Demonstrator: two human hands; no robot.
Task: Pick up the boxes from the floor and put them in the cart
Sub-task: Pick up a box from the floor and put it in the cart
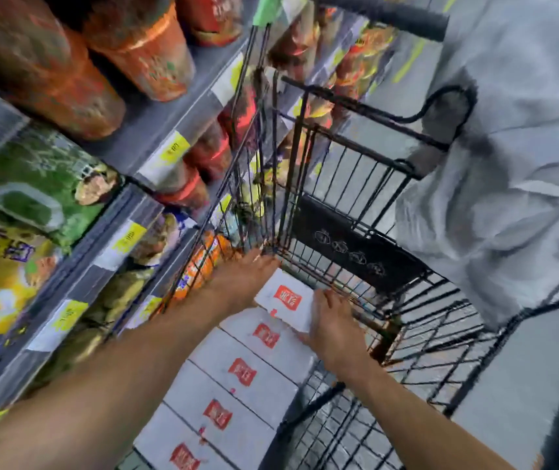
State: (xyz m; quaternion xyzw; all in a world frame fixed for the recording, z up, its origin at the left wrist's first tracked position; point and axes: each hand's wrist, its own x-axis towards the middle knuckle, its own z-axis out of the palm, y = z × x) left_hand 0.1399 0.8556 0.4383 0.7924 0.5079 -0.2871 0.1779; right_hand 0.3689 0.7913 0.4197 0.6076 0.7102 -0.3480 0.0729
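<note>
Though blurred, right fingers (326,297) curled over the near end of box (285,300), gripping it, thumb hidden below. Right hand (334,329) low inside cart (363,149), wrist and forearm trailing back toward the cart's near end. Left fingers (264,262) laid along the box's far end, close up to the cart's corner wires; curled or straight, cannot tell. Left hand (244,279) likewise inside the cart, by its shelf-side wall.

Box white with a red label, held between both hands at the cart's far inner corner, a little askew, overlapping the last of the boxes (242,371). Touching that one or just above it — cannot tell. Boxes in one row along the cart's floor, against its shelf-side wall, labels up, edge to edge.

Black flap (349,245) with pale emblems on the cart's end wall, just beyond the box. Shelf (156,137) close beside the cart's left wall — yellow tags (176,150) on its edges, green and yellow packets (34,184) and orange tubs (142,45) stacked on it. Grey cloth (508,164) just beside the cart's right side.
</note>
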